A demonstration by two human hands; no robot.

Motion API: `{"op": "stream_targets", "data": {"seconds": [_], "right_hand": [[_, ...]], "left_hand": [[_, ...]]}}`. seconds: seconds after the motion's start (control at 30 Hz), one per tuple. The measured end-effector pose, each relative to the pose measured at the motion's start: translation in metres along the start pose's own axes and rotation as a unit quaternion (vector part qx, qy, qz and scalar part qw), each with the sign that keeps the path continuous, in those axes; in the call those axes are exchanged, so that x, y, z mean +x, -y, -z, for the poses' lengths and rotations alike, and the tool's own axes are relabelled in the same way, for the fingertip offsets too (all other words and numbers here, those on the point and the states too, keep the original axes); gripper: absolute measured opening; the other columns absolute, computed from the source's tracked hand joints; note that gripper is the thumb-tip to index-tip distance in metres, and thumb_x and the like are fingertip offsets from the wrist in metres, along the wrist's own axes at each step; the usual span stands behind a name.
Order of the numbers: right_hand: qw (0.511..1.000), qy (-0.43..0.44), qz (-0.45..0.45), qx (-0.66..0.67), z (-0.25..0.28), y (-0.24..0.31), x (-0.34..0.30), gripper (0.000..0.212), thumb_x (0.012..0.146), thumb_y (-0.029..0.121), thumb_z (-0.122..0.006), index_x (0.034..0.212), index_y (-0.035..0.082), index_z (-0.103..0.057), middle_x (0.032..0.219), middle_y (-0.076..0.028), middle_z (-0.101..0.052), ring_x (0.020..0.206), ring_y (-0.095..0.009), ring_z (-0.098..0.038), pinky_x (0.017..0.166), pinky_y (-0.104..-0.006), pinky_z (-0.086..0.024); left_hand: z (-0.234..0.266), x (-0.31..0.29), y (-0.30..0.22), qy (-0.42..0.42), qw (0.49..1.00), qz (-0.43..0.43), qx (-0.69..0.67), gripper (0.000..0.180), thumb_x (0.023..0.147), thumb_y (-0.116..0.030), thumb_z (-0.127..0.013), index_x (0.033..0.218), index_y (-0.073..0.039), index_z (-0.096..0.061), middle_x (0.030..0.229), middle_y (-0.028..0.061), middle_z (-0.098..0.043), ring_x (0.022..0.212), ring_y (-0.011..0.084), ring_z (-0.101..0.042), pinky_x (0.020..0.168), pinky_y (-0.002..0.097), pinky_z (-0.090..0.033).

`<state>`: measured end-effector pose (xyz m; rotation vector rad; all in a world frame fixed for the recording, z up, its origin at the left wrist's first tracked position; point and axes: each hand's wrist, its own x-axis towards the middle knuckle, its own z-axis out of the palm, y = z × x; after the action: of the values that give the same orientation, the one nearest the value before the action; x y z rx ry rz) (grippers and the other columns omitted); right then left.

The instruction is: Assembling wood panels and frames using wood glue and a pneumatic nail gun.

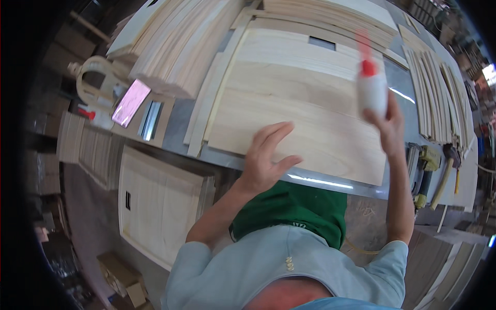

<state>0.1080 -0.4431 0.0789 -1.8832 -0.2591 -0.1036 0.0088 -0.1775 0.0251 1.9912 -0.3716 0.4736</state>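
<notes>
A pale wooden panel lies flat on the metal-topped bench, with a small dark rectangular slot near its far edge. My right hand is wrapped round a white squeeze bottle with a red nozzle, held upright over the panel's right side. Motion blurs the nozzle tip. Over the near left part of the panel, my left hand has its fingers stretched out and holds nothing. Whether it touches the wood I cannot tell. Along the panel's left side runs a wooden strip.
Stacked boards rise at the back left, beside a pink rectangular item. Thin wooden strips lie on the right. A nail gun and a hammer rest near the right front. Finished-looking panels lean below the bench at left.
</notes>
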Motion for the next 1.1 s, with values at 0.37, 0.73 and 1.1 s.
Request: {"op": "stream_targets", "data": {"seconds": [0.37, 0.73, 1.1], "right_hand": [[0.863, 0.045, -0.057, 0.5, -0.117, 0.006, -0.052, 0.067, 0.084, 0.025, -0.069, 0.139, 0.005, -0.036, 0.128, -0.012, -0.049, 0.121, -0.026, -0.047, 0.104, -0.0395, -0.037], [0.811, 0.009, -0.09, 0.578, -0.13, 0.021, -0.01, 0.054, 0.092, 0.03, -0.06, 0.134, 0.003, -0.039, 0.129, -0.016, -0.049, 0.124, -0.033, -0.045, 0.104, -0.056, -0.038], [0.883, 0.169, -0.101, 0.425, -0.189, 0.022, 0.012, 0.05, 0.089, 0.026, -0.063, 0.126, -0.002, -0.043, 0.118, -0.015, -0.055, 0.114, -0.03, -0.055, 0.097, -0.0519, -0.047]], "left_hand": [[-0.03, 0.021, -0.013, -0.123, 0.808, 0.195, -0.542, 0.05, 0.084, -0.022, -0.073, 0.12, 0.003, -0.047, 0.107, 0.0079, -0.057, 0.099, 0.0109, -0.055, 0.085, 0.0269, -0.047], [0.019, -0.034, 0.009, -0.041, 0.994, -0.031, 0.096, 0.034, 0.075, -0.005, -0.07, 0.107, 0.002, -0.061, 0.11, 0.0123, -0.062, 0.108, 0.0305, -0.057, 0.092, 0.0388, -0.046], [0.013, -0.047, 0.037, -0.073, 0.979, -0.067, 0.181, 0.019, 0.073, -0.002, -0.067, 0.092, 0.002, -0.067, 0.105, 0.0112, -0.066, 0.109, 0.0284, -0.058, 0.094, 0.0415, -0.045]]}}
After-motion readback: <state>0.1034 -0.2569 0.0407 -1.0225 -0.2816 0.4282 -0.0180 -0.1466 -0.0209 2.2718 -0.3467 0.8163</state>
